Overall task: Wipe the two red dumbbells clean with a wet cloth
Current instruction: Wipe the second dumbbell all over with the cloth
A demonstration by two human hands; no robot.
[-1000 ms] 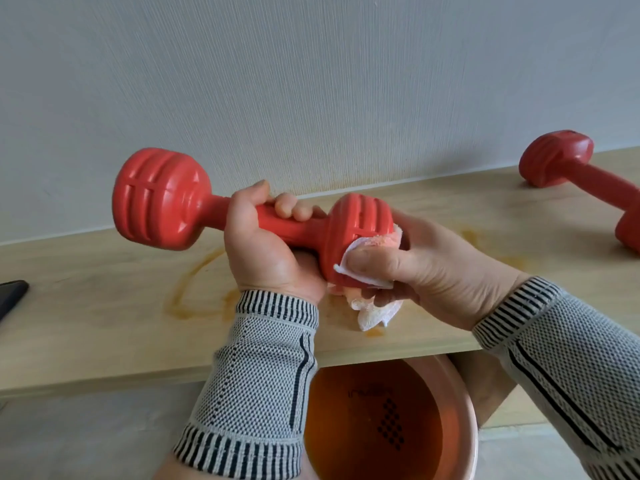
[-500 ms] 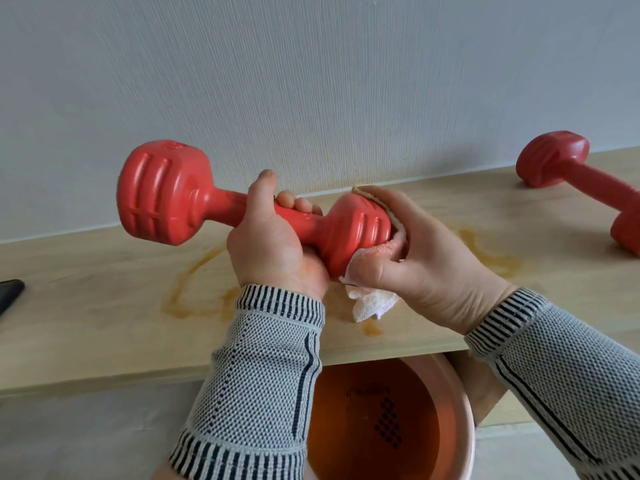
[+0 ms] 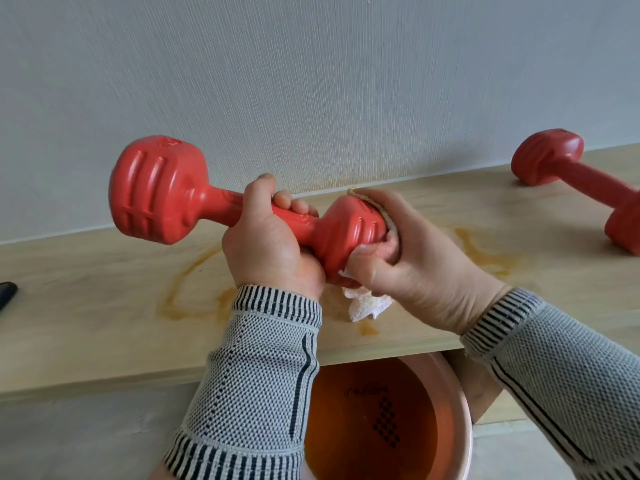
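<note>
Left hand grips ribbed dumbbell handle; right hand clasps nubby cloth.

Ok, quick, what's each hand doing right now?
Left hand: grips red plastic dumbbell by its handle.
Right hand: holds white wet cloth against its end.

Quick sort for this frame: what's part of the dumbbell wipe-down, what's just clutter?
Job:
- held dumbbell, left hand gripping its handle
- white cloth, right hand pressing it on the dumbbell's right head
- second dumbbell, lying on the wooden shelf
- basin of orange-brown water below, likely for wetting the cloth

Lying about:
- dark object at the left edge
- orange stains on the shelf
</note>
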